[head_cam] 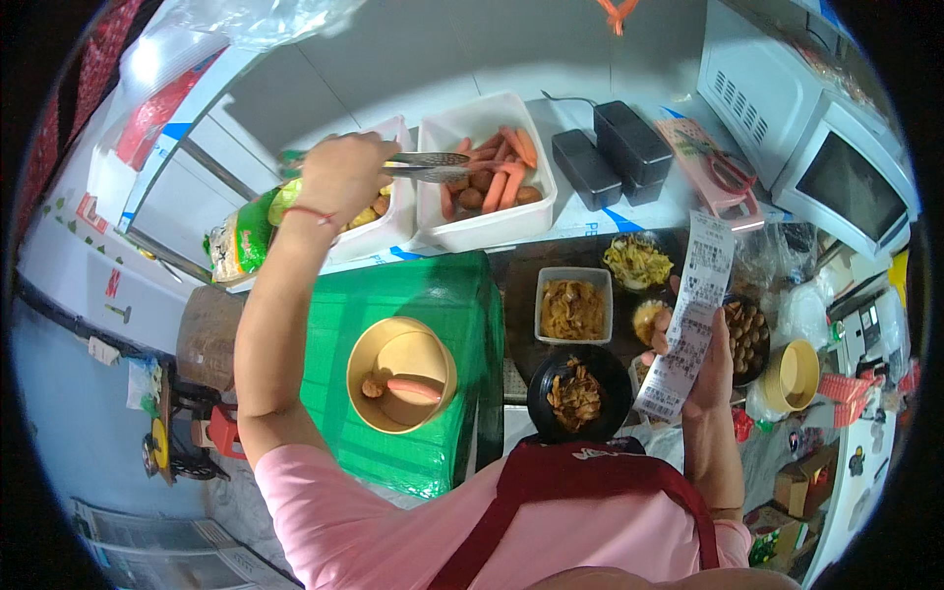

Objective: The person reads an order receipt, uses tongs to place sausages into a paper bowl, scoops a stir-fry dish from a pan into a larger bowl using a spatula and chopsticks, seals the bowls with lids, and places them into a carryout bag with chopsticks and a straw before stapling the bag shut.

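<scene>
My left hand (346, 177) is closed around metal tongs (431, 166) with perforated tips, which point right over the front-left of a white bin (549, 195) of sausages and brown balls. Beneath that hand, a second white bin (402, 221) holds yellowish and brown pieces, partly hidden. My right hand (708, 376) grips a long printed paper receipt (689, 310), fingers showing at its left edge and thumb at its right. A round paper bowl (354, 361) on the green-covered surface (324, 310) contains a sausage (414, 389) and a brown ball (373, 385).
Right of the green surface are a square tub (540, 302) of brown food, a black bowl (542, 413) of shredded food and sliced vegetables (638, 262). Black containers (630, 147), red-handled scissors (730, 173) and a microwave (848, 184) stand behind. Stacked paper bowls (796, 376) sit far right.
</scene>
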`<state>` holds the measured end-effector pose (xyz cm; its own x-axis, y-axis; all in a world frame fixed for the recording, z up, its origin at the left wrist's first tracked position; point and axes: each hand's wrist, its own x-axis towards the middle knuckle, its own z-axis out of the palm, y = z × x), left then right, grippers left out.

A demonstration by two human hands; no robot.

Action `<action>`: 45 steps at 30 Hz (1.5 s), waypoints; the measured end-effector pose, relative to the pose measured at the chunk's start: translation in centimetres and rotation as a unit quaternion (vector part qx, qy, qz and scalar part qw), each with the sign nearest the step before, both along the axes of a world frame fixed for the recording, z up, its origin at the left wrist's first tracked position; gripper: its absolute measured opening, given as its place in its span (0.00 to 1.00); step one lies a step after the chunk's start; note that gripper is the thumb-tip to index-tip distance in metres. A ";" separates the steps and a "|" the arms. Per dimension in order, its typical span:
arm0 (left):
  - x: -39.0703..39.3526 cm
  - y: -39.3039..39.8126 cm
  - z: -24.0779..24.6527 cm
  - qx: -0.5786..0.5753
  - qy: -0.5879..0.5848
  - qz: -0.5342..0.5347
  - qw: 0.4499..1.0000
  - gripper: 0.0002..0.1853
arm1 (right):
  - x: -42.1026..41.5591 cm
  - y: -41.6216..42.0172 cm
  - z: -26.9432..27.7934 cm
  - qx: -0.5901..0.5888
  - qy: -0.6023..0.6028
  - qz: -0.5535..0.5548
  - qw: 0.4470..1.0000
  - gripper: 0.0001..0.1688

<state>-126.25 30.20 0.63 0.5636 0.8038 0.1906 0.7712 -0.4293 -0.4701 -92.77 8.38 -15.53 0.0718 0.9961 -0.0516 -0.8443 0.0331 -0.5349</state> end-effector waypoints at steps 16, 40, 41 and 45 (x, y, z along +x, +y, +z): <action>5.1 5.1 -4.1 -0.087 0.061 0.012 0.994 0.13 | 1.8 -0.2 -0.8 0.095 0.079 0.055 0.991 0.36; -7.8 -24.9 -4.7 -0.145 -0.071 0.218 0.962 0.25 | 0.1 -1.0 -1.0 0.159 0.120 0.198 0.960 0.37; -7.8 -25.3 -4.7 -0.133 -0.068 0.229 0.962 0.26 | -0.1 -1.0 -1.0 0.157 0.118 0.201 0.960 0.37; -9.0 -25.6 -1.4 -0.111 -0.158 0.171 0.966 0.31 | 0.0 -1.4 -0.9 0.161 0.117 0.200 0.959 0.36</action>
<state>-135.26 4.63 -0.72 0.1992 0.9737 0.1105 0.9759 -0.1869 -0.1127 -92.77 6.93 -16.40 -0.2960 0.9085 0.2949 -0.9194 -0.1874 -0.3457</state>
